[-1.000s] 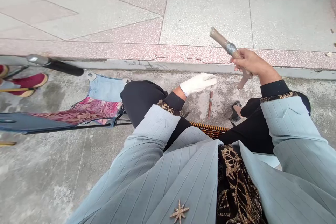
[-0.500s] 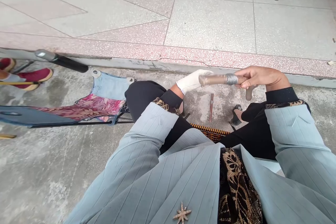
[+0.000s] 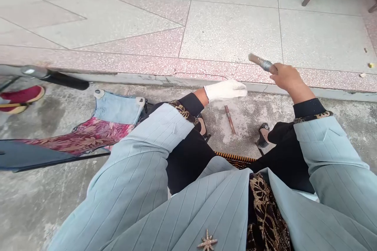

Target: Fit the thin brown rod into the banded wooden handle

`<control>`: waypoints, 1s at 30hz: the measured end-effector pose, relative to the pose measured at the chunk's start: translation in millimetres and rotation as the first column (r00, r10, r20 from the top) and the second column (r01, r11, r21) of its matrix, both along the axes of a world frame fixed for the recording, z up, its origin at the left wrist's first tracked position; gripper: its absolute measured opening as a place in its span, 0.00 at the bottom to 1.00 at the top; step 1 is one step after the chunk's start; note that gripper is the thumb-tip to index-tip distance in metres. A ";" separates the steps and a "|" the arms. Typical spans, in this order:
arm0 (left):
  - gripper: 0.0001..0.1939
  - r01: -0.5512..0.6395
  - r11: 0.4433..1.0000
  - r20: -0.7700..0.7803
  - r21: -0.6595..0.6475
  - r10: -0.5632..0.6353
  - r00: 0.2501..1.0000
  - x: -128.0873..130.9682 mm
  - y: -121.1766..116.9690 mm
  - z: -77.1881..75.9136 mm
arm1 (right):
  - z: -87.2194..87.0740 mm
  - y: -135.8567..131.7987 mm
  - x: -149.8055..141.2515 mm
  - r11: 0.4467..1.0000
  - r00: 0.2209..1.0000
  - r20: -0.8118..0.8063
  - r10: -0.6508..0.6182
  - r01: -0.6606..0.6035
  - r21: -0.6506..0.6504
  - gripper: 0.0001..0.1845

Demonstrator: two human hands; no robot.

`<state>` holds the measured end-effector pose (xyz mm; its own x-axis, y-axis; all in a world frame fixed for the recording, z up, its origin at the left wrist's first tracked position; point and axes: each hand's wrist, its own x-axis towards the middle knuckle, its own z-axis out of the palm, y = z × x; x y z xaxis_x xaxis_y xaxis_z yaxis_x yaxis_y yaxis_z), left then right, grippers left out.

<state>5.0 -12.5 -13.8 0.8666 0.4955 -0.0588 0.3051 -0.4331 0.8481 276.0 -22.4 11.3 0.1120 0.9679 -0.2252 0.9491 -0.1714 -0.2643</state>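
- Right hand point(image 3: 287, 78): bare, fist wrapped round a wooden spool point(image 3: 263, 64) wound with thin grey wire; the spool's free end points up and left, over the pink tile step point(image 3: 118, 62).
- Left hand point(image 3: 225, 90): in a white glove, fingers straight and together, palm down, holding nothing, hovering left of the spool and apart from it.
- Concrete ground point(image 3: 244, 117): a short brown rod point(image 3: 229, 114) lies below the left hand.
- Far left: a folding stool point(image 3: 88, 135) with floral fabric.

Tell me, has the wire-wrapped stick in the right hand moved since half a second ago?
Yes. The right hand has swung the stick up and away from the gloved left hand; it now lies over the pink tile border.
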 end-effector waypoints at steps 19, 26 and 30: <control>0.18 -0.013 0.979 0.045 -0.205 0.022 0.999 8.8 -9.0 -4.8 | 13.6 -37.3 9.0 0.990 0.214 -0.977 -0.008 0.142 0.023 0.23; 0.19 0.008 0.996 -0.081 -0.093 -0.016 0.997 5.7 -15.5 7.3 | -1.6 -33.3 14.5 0.986 0.293 -0.950 -0.109 0.155 -0.066 0.23; 0.20 0.057 0.993 -0.229 0.100 -0.033 0.973 3.7 -13.9 2.5 | -6.7 -32.3 20.3 0.990 0.429 -0.897 -0.104 0.133 -0.051 0.20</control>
<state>8.8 -26.4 -11.3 0.8583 0.4701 -0.2060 0.4623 -0.5337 0.7082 296.3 -54.7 4.6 -0.0244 0.9682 -0.2491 0.1481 -0.2429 -0.9587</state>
